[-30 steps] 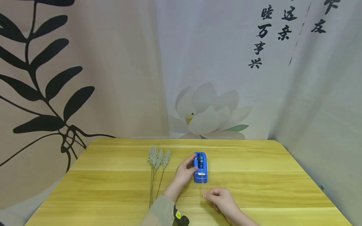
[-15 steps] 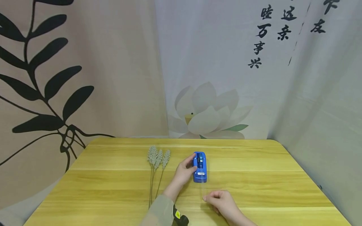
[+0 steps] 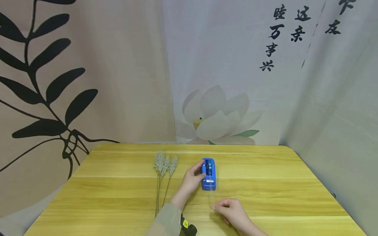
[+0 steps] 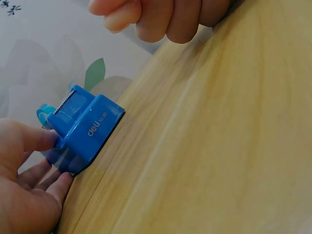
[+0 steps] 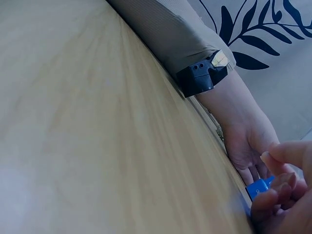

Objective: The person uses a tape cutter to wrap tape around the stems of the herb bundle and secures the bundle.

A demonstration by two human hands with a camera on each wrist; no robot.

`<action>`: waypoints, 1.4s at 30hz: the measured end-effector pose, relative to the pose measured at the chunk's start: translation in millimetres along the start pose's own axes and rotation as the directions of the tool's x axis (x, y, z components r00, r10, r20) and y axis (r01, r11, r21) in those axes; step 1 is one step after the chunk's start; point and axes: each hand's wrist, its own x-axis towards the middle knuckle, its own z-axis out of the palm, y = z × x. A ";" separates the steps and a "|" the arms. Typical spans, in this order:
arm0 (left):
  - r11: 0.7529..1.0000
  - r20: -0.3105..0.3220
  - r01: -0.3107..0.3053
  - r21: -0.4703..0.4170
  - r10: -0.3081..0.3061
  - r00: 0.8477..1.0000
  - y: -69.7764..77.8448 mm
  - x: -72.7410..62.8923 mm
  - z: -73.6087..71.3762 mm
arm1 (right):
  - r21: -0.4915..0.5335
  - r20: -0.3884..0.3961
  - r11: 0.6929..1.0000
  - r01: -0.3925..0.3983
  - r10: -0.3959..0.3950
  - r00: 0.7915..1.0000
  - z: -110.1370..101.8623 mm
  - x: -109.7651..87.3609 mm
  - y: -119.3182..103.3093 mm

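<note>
A blue tape dispenser (image 3: 209,186) with a toothed cutting edge stands on the table. My left hand (image 3: 192,180) grips its left side, thumb and fingers around the body, as the left wrist view also shows at the dispenser (image 4: 100,124). From its near end a faint clear strip of tape (image 3: 211,197) runs toward me. Thumb and forefinger of my right hand (image 3: 233,211) pinch the strip's free end, just above the table. In the right wrist view, my right hand (image 5: 287,200) partly hides the dispenser (image 5: 256,189).
Several dried grass-like stems with grey-green heads (image 3: 160,164) lie left of my left forearm. The wooden table (image 3: 280,183) extends to both sides, with a printed curtain (image 3: 133,82) behind its far edge. A black wrist camera (image 3: 189,227) sits at my left cuff.
My right hand has drawn very slightly toward me early on, with the tape strip, then stayed still. My left hand and the dispenser keep their place.
</note>
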 end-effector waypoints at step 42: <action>1.000 0.004 0.017 -0.005 -0.017 1.000 1.0 0.7 1.0 | -0.041 0.050 0.999 -0.033 0.035 0.998 -3.2 0.0 1.2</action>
